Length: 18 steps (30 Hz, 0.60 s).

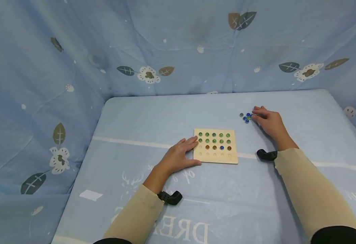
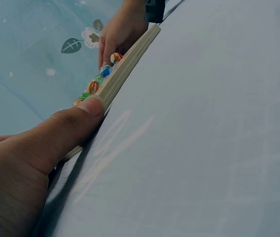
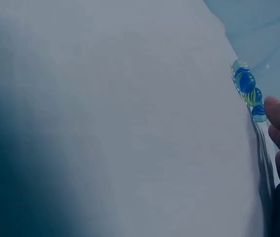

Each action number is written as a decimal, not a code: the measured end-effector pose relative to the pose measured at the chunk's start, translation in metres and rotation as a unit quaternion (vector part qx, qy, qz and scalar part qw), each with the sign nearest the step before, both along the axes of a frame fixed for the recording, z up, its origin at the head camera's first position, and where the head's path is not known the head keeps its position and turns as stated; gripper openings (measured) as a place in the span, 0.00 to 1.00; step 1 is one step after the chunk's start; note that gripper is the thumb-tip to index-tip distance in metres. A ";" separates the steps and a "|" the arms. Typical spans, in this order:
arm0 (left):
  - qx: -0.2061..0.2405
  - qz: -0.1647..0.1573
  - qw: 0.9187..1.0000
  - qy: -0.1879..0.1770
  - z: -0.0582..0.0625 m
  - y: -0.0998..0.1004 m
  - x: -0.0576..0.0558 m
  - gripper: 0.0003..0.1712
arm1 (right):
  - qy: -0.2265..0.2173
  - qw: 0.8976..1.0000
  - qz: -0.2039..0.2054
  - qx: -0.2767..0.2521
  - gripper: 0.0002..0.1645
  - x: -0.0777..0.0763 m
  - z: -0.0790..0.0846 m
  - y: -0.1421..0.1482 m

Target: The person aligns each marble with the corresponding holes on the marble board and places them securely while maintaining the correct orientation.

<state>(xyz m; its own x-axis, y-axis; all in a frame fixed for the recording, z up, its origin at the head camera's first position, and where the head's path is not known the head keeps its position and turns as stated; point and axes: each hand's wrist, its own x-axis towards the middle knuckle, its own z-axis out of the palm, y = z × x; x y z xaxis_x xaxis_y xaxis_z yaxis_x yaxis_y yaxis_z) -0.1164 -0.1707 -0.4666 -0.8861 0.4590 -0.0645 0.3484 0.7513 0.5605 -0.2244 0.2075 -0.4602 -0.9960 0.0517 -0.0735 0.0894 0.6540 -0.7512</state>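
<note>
A light wooden board (image 1: 215,158) lies flat, with rows of round hollows holding glass marbles. Its two far rows hold mostly green marbles (image 1: 221,135); the third has orange-brown ones and a blue one (image 1: 222,147). The front row and the third row's left hollow are bare. My left hand (image 1: 178,156) spreads over the board's left side, thumb on the front edge, fingertips at the left edge. Beyond the board to the right, my right hand (image 1: 269,123) reaches to a small cluster of loose blue-swirled marbles (image 3: 247,82), fingertips right at the nearest one.
A greenish marble (image 1: 241,115) lies a little left of the cluster. A pale blue cloth (image 1: 153,115) covers the table, and a patterned blue curtain (image 1: 184,40) hangs behind and at the sides. Black wrist bands (image 1: 170,197) sit over both beige sleeves.
</note>
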 end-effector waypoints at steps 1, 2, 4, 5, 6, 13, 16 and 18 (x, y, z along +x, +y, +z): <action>0.000 0.001 1.000 0.000 0.000 0.000 0.000 0.50 | -0.003 1.000 0.004 -0.001 0.29 0.000 0.000 0.000; -0.001 0.001 1.000 -0.001 0.000 0.000 0.000 0.50 | -0.006 1.000 0.008 0.000 0.29 -0.001 0.000 0.000; -0.002 0.002 1.000 -0.001 0.000 0.000 0.000 0.50 | -0.009 1.000 0.015 0.005 0.28 -0.001 0.000 0.000; -0.002 0.002 1.000 -0.001 0.000 0.000 0.000 0.50 | -0.011 1.000 0.018 0.009 0.28 -0.001 0.000 0.000; -0.002 0.002 1.000 0.000 -0.001 0.000 0.000 0.50 | -0.012 1.000 0.020 0.013 0.28 -0.001 0.000 -0.001; 0.002 0.001 1.000 0.001 -0.001 0.000 0.000 0.50 | -0.009 0.999 0.026 0.041 0.25 -0.002 -0.003 -0.001; 0.001 0.000 1.000 0.003 0.000 0.000 0.001 0.50 | -0.008 0.998 0.028 0.056 0.24 -0.003 -0.003 -0.002; 0.001 0.000 1.000 0.006 0.000 0.000 0.000 0.50 | -0.010 0.997 0.030 0.064 0.23 -0.003 -0.002 -0.003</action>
